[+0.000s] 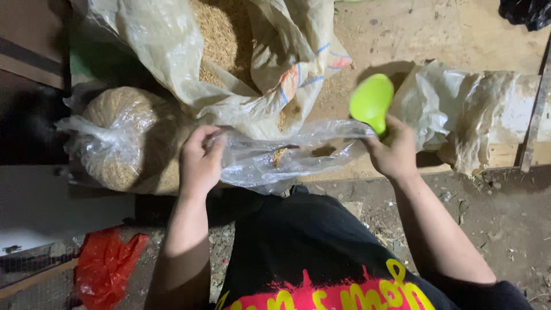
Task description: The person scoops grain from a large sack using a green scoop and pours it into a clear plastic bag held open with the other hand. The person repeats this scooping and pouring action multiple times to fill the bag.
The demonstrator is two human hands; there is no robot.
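Two hands stretch a clear plastic bag (275,158) just below the big open grain sack (241,63): the left hand (201,161) pinches its left edge, while the right hand (393,152) clasps its right edge together with a green scoop (371,102).

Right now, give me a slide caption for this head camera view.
Left hand and right hand, which also grips a green scoop, stretch open a clear plastic bag below an open grain sack.

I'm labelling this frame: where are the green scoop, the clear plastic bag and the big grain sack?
green scoop (371,101), head view, middle of its bowl
clear plastic bag (261,163), head view, crumpled middle
grain sack (166,46), head view, left wall
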